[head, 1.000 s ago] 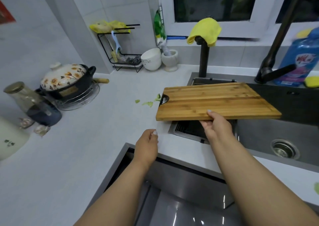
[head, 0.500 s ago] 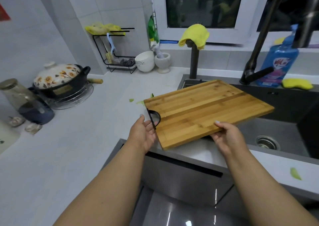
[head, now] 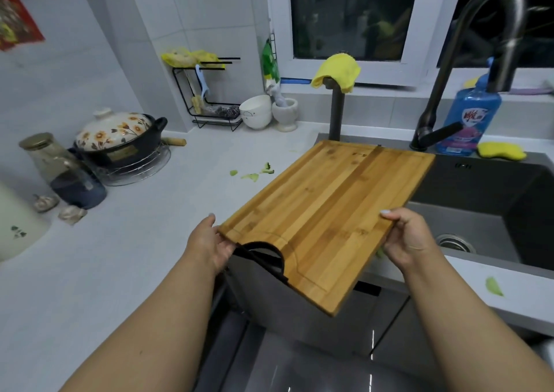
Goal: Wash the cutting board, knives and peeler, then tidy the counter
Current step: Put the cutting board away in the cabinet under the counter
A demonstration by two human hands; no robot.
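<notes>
A bamboo cutting board [head: 326,208] with a black handle cut-out hangs in the air, tilted, over the near edge of the counter beside the sink [head: 485,223]. My left hand [head: 209,244] grips its near left corner by the cut-out, thumb on top and fingers underneath. My right hand [head: 410,238] holds the right long edge, thumb on the top face. No knife or peeler is visible.
Green vegetable scraps [head: 254,173] lie on the white counter, one more [head: 494,286] at the right. A flowered pot [head: 117,140], glass jar [head: 60,170], wire rack [head: 209,98], bowl [head: 256,111], black tap [head: 467,62], blue soap bottle [head: 470,119] and yellow sponge [head: 500,151] stand around.
The board turned from lying across the sink to pointing its handle end at me and came nearer. My left hand rose from the counter and took hold of its corner.
</notes>
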